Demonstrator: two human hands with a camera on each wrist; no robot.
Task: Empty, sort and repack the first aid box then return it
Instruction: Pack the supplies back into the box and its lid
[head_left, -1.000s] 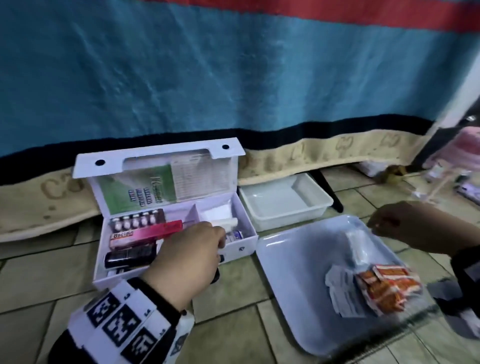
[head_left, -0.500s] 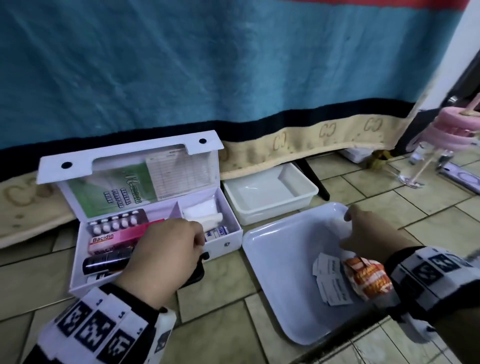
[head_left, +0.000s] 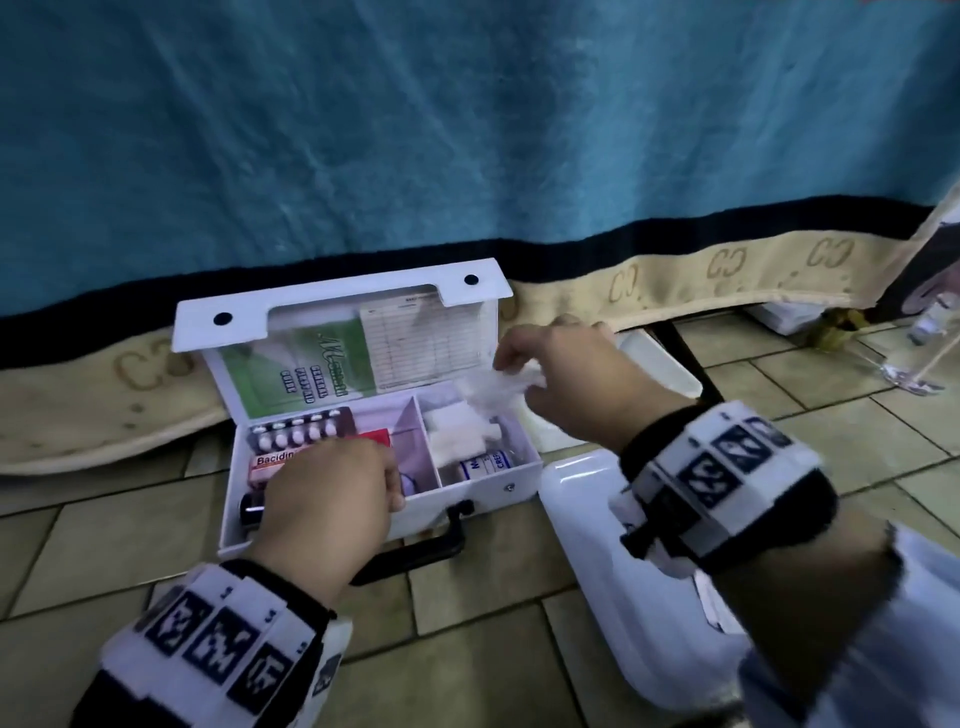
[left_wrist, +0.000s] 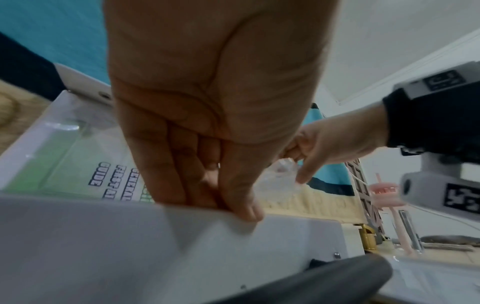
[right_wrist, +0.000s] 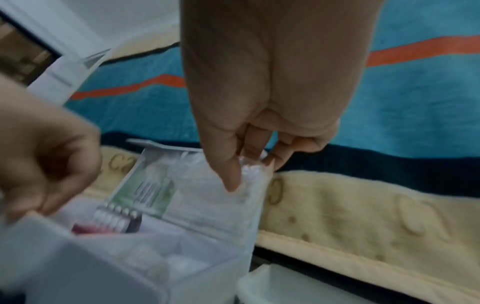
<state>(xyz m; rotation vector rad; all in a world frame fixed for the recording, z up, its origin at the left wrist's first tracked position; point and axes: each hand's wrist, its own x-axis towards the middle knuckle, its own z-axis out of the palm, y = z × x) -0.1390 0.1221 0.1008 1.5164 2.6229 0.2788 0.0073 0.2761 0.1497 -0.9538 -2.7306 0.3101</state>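
Head view shows your first aid box standing open on the tiled floor, its lid leaning back against the blue blanket that hangs down behind it. Your right hand hovers over the right compartment, its grip pinched on a clear plastic packet held just above the white gauze there; a small bottle with a blue label lies in front of the gauze. Your left hand rests on the box's front wall at the left compartment, thumb outside and fingers bent over the rim, so the grip is on the box. Behind that hand lie a blister strip of white pills and a pink Bacidin carton. A green first aid guide and a printed chart sit inside the lid. A black carry handle lies in front of the box. Just right of the box is a white tray, partly hidden under your right wrist.
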